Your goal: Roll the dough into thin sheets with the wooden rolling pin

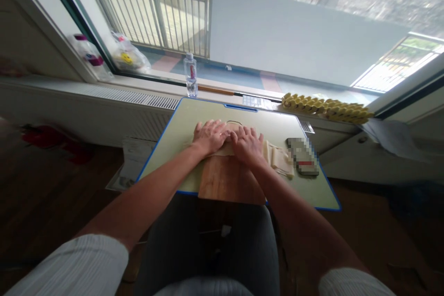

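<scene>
On a brown wooden board (231, 178) lies a cream folded strip that looks like cloth (224, 150). My left hand (210, 136) rests on the strip, its fingers stretched forward and flat. Beside it my right hand (248, 143) presses down the same way, with the thumbs close together. More folded cream pieces (280, 159) lie to the right of my right hand. What is directly under both palms is hidden.
The board sits on a pale folding table (194, 113) with a blue edge. A phone-like object (303, 156), blurred out, lies at the right. Along the windowsill stand a water bottle (190, 76) and yellow egg trays (326, 106). A radiator (138, 98) is behind, left.
</scene>
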Available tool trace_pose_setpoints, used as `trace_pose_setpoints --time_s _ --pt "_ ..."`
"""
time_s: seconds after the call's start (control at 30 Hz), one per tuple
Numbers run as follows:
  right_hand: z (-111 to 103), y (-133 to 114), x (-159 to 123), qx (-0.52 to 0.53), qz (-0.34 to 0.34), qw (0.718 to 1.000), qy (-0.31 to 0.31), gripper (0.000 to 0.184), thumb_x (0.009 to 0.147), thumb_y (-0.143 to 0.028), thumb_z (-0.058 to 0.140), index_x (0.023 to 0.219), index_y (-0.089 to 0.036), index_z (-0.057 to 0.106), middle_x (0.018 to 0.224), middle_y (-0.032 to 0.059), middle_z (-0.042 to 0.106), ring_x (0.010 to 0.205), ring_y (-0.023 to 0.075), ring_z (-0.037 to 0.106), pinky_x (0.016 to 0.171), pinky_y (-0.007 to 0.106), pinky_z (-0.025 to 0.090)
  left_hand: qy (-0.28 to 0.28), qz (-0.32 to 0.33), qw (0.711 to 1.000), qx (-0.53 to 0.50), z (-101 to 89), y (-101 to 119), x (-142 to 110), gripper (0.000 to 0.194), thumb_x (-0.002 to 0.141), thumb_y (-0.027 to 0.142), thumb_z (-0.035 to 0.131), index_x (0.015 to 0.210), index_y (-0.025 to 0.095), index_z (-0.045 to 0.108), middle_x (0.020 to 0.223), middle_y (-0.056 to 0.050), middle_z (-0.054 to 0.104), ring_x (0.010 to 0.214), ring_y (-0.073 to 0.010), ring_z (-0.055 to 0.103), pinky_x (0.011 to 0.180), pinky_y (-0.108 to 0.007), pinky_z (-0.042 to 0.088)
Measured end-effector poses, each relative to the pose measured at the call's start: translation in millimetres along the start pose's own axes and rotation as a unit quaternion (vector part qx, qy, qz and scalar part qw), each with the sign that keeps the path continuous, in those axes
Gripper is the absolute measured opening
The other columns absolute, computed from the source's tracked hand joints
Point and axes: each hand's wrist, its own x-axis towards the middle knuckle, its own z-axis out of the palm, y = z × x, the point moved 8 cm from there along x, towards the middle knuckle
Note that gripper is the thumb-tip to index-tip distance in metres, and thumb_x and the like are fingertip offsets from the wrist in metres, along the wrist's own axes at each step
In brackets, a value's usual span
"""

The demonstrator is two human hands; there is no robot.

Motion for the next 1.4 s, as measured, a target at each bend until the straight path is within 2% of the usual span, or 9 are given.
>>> trace_pose_setpoints --time_s 0.13,0.23,0.43,0.63,0.8,0.9,1.03,1.17,1.4 --pt "1 -4 -49 0.006 -0.026 1.0 0.014 0.068 0.113 -0.051 0.032 0.167 -0.01 0.04 0.174 0.0184 0.038 0.163 0.0361 0.026 0.131 0.063 0.014 -0.009 0.032 0.999 -0.004 -2.8 4 -52 0.066 0.108 0.061 0.036 0.167 0.034 0.043 0.174 -0.004 0.043 0.162 -0.0299 0.035 0.135 -0.058 0.015" --pt "2 -4 -63 0.01 -0.029 0.999 0.015 0.07 0.111 -0.053 0.038 0.169 -0.011 0.037 0.176 0.0169 0.034 0.165 0.0345 0.022 0.132 0.063 0.011 -0.019 0.035 0.999 0.001 -4.7 3 -68 0.07 0.105 0.062 0.046 0.169 0.035 0.04 0.177 -0.003 0.036 0.165 -0.0295 0.029 0.136 -0.057 0.012" --pt "-4 2 -40 0.011 -0.018 1.0 0.021 0.077 0.107 -0.054 0.048 0.172 -0.017 0.029 0.178 0.0141 0.029 0.166 0.0339 0.019 0.132 0.065 0.013 0.016 -0.004 1.0 -0.014 -15.9 -13 -44 0.068 0.103 0.053 0.052 0.168 0.035 0.04 0.179 -0.004 0.034 0.163 -0.0281 0.032 0.134 -0.057 0.02" --pt "1 14 -2 0.009 0.015 1.0 -0.024 0.082 0.109 -0.067 0.038 0.172 -0.016 0.03 0.178 0.0168 0.03 0.166 0.0373 0.02 0.131 0.067 0.015 0.024 -0.086 0.995 -0.052 -15.9 -35 -1 0.066 0.105 0.056 0.047 0.165 0.029 0.045 0.175 -0.01 0.041 0.159 -0.0304 0.04 0.13 -0.054 0.031" --pt "6 15 32 0.017 0.01 0.999 -0.04 0.075 0.111 -0.067 0.029 0.167 -0.018 0.042 0.173 0.0159 0.041 0.163 0.0376 0.026 0.129 0.067 0.018 0.033 -0.134 0.984 -0.114 -14.3 -71 9 0.068 0.105 0.054 0.046 0.164 0.02 0.046 0.168 -0.013 0.051 0.155 -0.0284 0.047 0.127 -0.042 0.037" --pt "6 10 41 0.023 -0.058 0.998 -0.028 0.064 0.109 -0.065 0.043 0.157 -0.025 0.056 0.166 0.0108 0.052 0.158 0.035 0.034 0.129 0.065 0.019 0.002 -0.153 0.981 -0.122 -13.7 -96 1 0.067 0.099 0.052 0.057 0.159 0.023 0.054 0.157 -0.011 0.063 0.146 -0.0289 0.057 0.122 -0.037 0.043" --pt "3 8 41 0.045 -0.13 0.99 -0.011 0.04 0.108 -0.052 0.057 0.139 -0.03 0.07 0.156 0.0069 0.063 0.149 0.0313 0.044 0.127 0.061 0.023 -0.022 -0.15 0.978 -0.146 -15.4 -105 -5 0.073 0.089 0.045 0.07 0.158 0.028 0.055 0.145 -0.006 0.072 0.132 -0.0275 0.067 0.111 -0.034 0.05" --pt "-13 15 37 0.062 -0.109 0.991 0.043 0.031 0.109 -0.042 0.055 0.129 -0.026 0.072 0.143 0.0095 0.071 0.142 0.0307 0.05 0.125 0.059 0.024 -0.029 -0.171 0.969 -0.177 -13.8 -101 -1 0.085 0.084 0.045 0.075 0.163 0.026 0.048 0.122 -0.004 0.081 0.111 -0.0241 0.074 0.1 -0.032 0.054" --pt "-34 44 -4 0.095 0.017 0.991 0.095 0.037 0.108 -0.047 0.049 0.121 -0.019 0.07 0.119 0.0145 0.077 0.115 0.0313 0.066 0.103 0.042 0.044 -0.131 -0.145 0.972 -0.131 -12.0 -95 -6 0.042 0.068 0.039 0.081 0.108 0.027 0.082 0.098 -0.002 0.082 0.091 -0.0236 0.075 0.078 -0.028 0.056"
